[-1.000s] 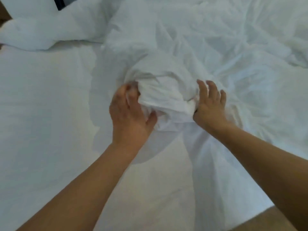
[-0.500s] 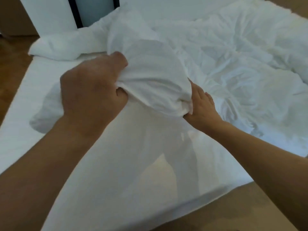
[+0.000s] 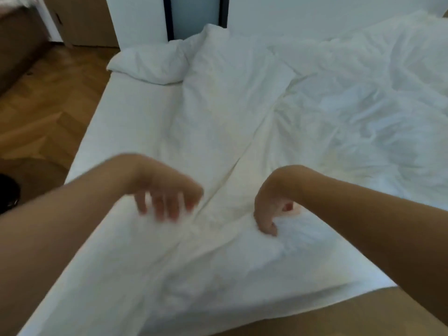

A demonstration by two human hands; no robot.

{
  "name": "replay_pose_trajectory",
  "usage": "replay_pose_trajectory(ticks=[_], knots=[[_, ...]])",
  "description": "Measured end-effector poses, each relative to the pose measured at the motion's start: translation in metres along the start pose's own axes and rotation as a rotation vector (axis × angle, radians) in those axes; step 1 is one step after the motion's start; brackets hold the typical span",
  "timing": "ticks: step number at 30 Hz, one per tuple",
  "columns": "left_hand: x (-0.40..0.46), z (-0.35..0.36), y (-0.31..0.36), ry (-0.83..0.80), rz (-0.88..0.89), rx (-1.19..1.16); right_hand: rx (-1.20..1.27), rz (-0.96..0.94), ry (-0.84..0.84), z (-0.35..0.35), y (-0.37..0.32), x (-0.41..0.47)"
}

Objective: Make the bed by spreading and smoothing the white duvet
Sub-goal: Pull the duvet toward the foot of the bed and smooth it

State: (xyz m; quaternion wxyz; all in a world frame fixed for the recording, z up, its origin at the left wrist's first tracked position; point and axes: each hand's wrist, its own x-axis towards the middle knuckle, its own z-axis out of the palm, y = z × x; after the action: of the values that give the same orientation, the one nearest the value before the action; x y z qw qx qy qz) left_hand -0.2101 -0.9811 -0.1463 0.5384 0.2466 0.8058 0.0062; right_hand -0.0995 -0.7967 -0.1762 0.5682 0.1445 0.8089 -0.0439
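The white duvet [image 3: 327,112] lies crumpled over the right and far part of the bed, and one end is drawn down to the near edge under my hands. My left hand [image 3: 167,197] hovers over this near end, motion-blurred, with its fingers spread and pointing down, gripping nothing that I can see. My right hand [image 3: 269,214] has its wrist bent downward and its fingers curled into a bunch of duvet fabric. A long fold runs away between the two hands.
A white pillow [image 3: 148,64] sits at the bed's far left corner. Bare white sheet [image 3: 126,122] shows along the left side. Wooden floor [image 3: 48,98] lies to the left, with a dark object [image 3: 7,192] and brown furniture [image 3: 17,40] beyond.
The raised bunch of duvet has come down toward the near edge and lies flatter. My left hand has let go of it and opened; my right hand now grips the fabric from above.
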Motion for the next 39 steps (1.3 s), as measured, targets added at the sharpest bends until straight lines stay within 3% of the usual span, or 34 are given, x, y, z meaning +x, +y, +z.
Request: replay_pose_trajectory(ticks=[2,3,4,5,7,9,10,12,13,15,18,19,21,22,23,25,27,28,29,30,32,33,34,37,39], knots=[[0.030,-0.043,-0.006,0.622,0.148,-0.365,0.473,-0.147,-0.099,-0.023,0.012,-0.004],[0.052,-0.062,-0.010,0.921,0.132,-0.479,0.639,-0.242,-0.026,-0.038,0.020,-0.004],[0.068,-0.076,-0.013,1.106,0.063,-0.534,0.740,-0.294,0.141,-0.056,0.028,-0.002],[0.084,-0.084,-0.013,1.132,-0.037,-0.562,0.759,-0.291,0.370,-0.074,0.035,0.005],[0.118,-0.106,-0.015,0.957,-0.052,-0.719,0.567,-0.144,0.820,-0.107,0.045,0.027],[0.129,-0.117,-0.004,0.704,0.148,-1.035,0.279,0.055,0.983,-0.118,0.054,0.055],[0.132,-0.119,0.007,0.587,0.274,-1.137,0.224,0.109,0.960,-0.121,0.060,0.071],[0.140,-0.122,0.036,0.385,0.416,-0.991,0.241,0.123,0.854,-0.126,0.075,0.105],[0.136,-0.120,0.051,0.353,0.404,-0.836,0.236,0.106,0.798,-0.130,0.081,0.122],[0.155,-0.121,0.070,0.491,0.269,-0.560,0.230,0.069,0.669,-0.140,0.086,0.136],[0.170,-0.121,0.072,0.741,0.456,-0.572,0.218,0.030,0.532,-0.168,0.084,0.126],[0.161,-0.121,0.054,0.896,0.397,-0.446,0.157,0.035,0.487,-0.179,0.083,0.119],[0.136,-0.134,-0.002,1.214,0.116,0.075,0.088,0.062,0.428,-0.203,0.085,0.097],[0.127,-0.143,-0.036,1.183,-0.093,0.346,0.125,0.066,0.420,-0.217,0.086,0.087],[0.112,-0.149,-0.065,1.009,-0.310,0.540,0.184,0.061,0.439,-0.230,0.087,0.080],[0.098,-0.155,-0.087,0.408,-0.505,0.637,0.269,0.015,0.569,-0.257,0.083,0.067],[0.097,-0.176,-0.072,0.052,-0.438,0.323,0.300,-0.008,0.904,-0.285,0.075,0.070],[0.098,-0.195,-0.063,0.037,-0.388,0.107,0.278,-0.019,1.097,-0.300,0.070,0.074],[0.102,-0.217,-0.057,0.158,-0.328,-0.044,0.294,-0.042,1.236,-0.314,0.065,0.079],[0.109,-0.241,-0.055,0.400,-0.269,-0.115,0.338,-0.075,1.323,-0.327,0.061,0.082],[0.132,-0.289,-0.057,1.094,-0.147,-0.204,0.357,-0.081,1.330,-0.355,0.055,0.090],[0.142,-0.308,-0.058,1.301,-0.096,-0.314,0.334,-0.068,1.293,-0.368,0.056,0.097],[0.153,-0.327,-0.060,1.358,-0.064,-0.475,0.312,-0.055,1.257,-0.381,0.058,0.111],[0.197,-0.373,-0.062,1.131,-0.060,-0.858,0.272,-0.037,1.204,-0.409,0.068,0.158],[0.223,-0.389,-0.057,0.957,-0.055,-0.993,0.275,-0.033,1.180,-0.423,0.072,0.190]])
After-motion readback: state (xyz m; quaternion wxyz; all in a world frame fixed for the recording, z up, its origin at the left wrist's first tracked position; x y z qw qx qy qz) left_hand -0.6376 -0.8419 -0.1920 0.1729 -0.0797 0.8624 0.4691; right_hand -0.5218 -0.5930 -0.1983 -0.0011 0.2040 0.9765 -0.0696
